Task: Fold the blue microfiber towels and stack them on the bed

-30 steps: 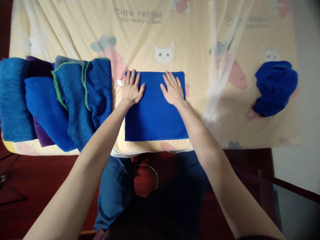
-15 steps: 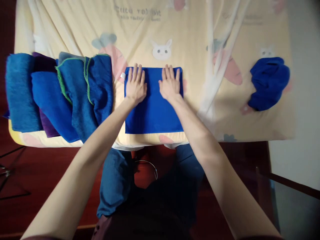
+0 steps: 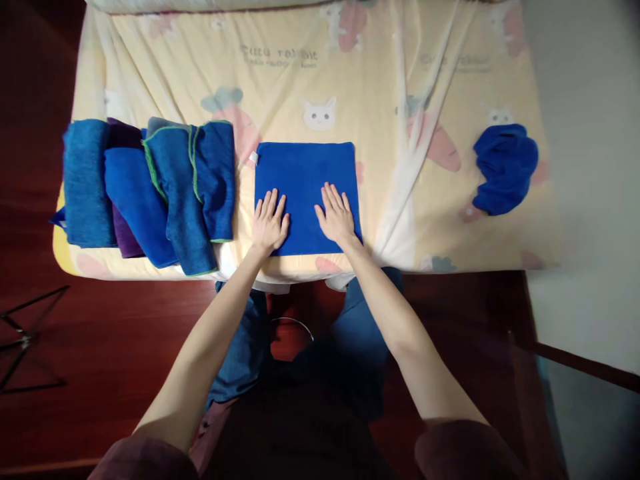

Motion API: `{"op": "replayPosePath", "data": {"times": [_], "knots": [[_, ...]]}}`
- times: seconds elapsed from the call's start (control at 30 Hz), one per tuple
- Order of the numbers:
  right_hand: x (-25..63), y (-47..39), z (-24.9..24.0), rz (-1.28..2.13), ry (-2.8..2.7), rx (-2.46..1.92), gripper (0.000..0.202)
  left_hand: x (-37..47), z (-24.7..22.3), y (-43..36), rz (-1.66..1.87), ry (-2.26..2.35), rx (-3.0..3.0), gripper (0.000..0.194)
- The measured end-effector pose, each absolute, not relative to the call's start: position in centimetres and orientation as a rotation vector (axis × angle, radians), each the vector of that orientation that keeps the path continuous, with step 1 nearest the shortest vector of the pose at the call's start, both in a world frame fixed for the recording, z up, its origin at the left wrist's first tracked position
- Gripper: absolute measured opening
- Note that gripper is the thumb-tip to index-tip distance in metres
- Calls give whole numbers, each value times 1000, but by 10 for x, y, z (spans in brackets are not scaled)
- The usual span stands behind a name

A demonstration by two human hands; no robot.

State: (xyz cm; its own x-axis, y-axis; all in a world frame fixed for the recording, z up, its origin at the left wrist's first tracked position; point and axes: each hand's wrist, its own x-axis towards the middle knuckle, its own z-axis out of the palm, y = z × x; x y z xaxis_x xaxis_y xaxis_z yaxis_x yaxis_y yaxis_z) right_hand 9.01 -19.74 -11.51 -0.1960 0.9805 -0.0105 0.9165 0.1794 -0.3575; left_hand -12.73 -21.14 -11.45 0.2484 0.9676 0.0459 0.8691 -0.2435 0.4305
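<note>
A folded bright blue towel (image 3: pixel 305 173) lies flat as a rectangle near the front edge of a bed with a yellow cartoon-print sheet (image 3: pixel 380 87). My left hand (image 3: pixel 269 223) rests palm down on the towel's near left part, fingers spread. Palm down as well, my right hand (image 3: pixel 336 215) presses the near right part. Neither hand grips anything. A small white tag (image 3: pixel 253 158) sticks out at the towel's far left corner.
A row of folded blue and purple towels (image 3: pixel 150 187), two with green trim, lies at the left of the bed. A crumpled blue towel (image 3: pixel 504 168) sits at the right. Dark red floor lies in front; a pale wall is on the right.
Both hands have slid from the far edge of the towel back toward me to its near half. The camera has pulled back, showing more of the bed.
</note>
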Motion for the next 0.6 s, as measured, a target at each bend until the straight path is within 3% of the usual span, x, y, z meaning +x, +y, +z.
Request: {"op": "replayPosePath", "data": {"times": [0.27, 0.6], "knots": [[133, -202, -116, 439, -2192, -1884, 62, -138, -116, -213, 430, 1692, 2140, 67], [22, -258, -104, 472, -2144, -1926, 62, -87, -117, -256, 347, 1641, 2203, 62]]}}
